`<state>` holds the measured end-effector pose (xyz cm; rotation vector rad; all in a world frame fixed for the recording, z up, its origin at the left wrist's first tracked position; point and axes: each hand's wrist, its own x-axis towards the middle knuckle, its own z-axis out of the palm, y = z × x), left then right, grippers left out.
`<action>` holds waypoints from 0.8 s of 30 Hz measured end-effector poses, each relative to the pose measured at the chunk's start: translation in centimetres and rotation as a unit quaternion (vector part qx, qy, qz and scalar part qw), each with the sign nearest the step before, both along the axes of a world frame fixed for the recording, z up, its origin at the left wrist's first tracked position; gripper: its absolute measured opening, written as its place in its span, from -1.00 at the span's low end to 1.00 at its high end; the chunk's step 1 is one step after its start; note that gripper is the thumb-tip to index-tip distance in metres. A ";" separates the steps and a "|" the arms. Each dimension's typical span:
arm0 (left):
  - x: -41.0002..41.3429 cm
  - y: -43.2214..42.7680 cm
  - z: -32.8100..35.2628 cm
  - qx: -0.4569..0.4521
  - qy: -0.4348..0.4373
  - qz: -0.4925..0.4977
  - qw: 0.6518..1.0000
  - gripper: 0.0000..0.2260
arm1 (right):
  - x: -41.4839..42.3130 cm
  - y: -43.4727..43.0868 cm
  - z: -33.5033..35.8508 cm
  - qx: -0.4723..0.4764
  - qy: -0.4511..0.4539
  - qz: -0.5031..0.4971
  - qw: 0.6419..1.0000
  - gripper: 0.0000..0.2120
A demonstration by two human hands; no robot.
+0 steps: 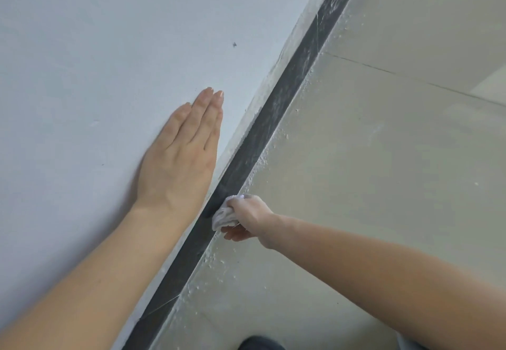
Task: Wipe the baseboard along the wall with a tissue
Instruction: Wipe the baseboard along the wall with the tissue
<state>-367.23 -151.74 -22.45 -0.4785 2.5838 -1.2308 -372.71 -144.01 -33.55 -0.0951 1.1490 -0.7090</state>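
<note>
While the left hand lies flat against the wall, the right hand grips a tissue and holds it to the baseboard. From the head camera, the baseboard is a dark band running slantwise from the bottom left of the frame to the top right. The pale wall is on its left and the beige tiled floor on its right.

The left hand's fingers are straight and pressed together, pointing up along the wall just beside the baseboard's top edge. Its palm touches the paint and it holds nothing. The right hand reaches in from the lower right, its fingers curled round the tissue, which is white and crumpled into a wad. The wad touches the face of the baseboard, just beside the left wrist.

Toward the top right from the tissue, the baseboard shows whitish dust and streaks. Toward the bottom left, the band looks darker and plainer. White specks lie scattered on the floor close along the baseboard's foot. A small dark mark sits on the wall beyond the left fingertips. A thin joint crosses the floor tiles. At the bottom edge a dark shape shows; what it is cannot be told.
</note>
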 end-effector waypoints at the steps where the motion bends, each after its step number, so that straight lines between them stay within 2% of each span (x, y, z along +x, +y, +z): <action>1: 0.1 0.2 0.2 0.000 -0.004 0.006 1.000 -0.45 | 0.1 -0.3 0.3 0.014 -0.020 -0.016 1.000 -0.76; 3: 0.1 0.5 0.5 0.006 -0.019 0.019 1.000 -0.43 | -0.7 -1.4 0.7 0.013 -0.043 -0.017 0.999 -0.71; 5: 0.2 0.4 0.9 0.011 -0.023 0.020 0.999 -0.41 | -2.6 -3.0 1.4 0.011 -0.029 -0.038 0.999 -0.67; 7: 0.3 0.4 1.2 0.018 -0.013 0.027 0.999 -0.40 | -5.0 -3.7 1.7 0.020 -0.029 -0.100 0.994 -0.68; 10: 0.3 0.4 1.3 0.023 -0.005 0.045 0.999 -0.41 | -8.1 -3.3 2.0 0.007 -0.055 -0.201 0.978 -0.59; 13: 0.2 0.3 1.3 0.040 0.005 0.055 0.998 -0.42 | -10.2 -3.5 1.7 0.025 -0.035 -0.343 0.938 -0.72; 14: 0.2 0.3 1.2 0.041 0.003 0.054 0.998 -0.42 | -10.0 -3.3 1.3 0.020 0.014 -0.328 0.944 -0.77; 16: 0.3 0.3 1.2 0.039 -0.004 0.053 0.998 -0.41 | -8.3 -2.4 1.1 0.005 0.079 -0.201 0.976 -0.80; 18: 0.3 0.4 1.2 0.034 -0.009 0.056 0.998 -0.41 | -4.9 -1.1 1.4 0.008 0.012 -0.090 0.996 -0.75; 20: 0.3 0.4 1.3 0.029 -0.010 0.053 0.998 -0.42 | -1.7 0.0 2.3 0.008 -0.057 -0.037 0.998 -0.74; 22: 0.3 0.3 1.4 0.023 -0.012 0.045 0.999 -0.43 | 0.0 0.1 2.8 -0.012 -0.066 -0.010 0.998 -0.76; 24: 0.3 0.4 1.3 0.017 -0.017 0.037 0.999 -0.43 | -1.0 -1.1 3.3 -0.023 -0.078 -0.048 0.995 -0.72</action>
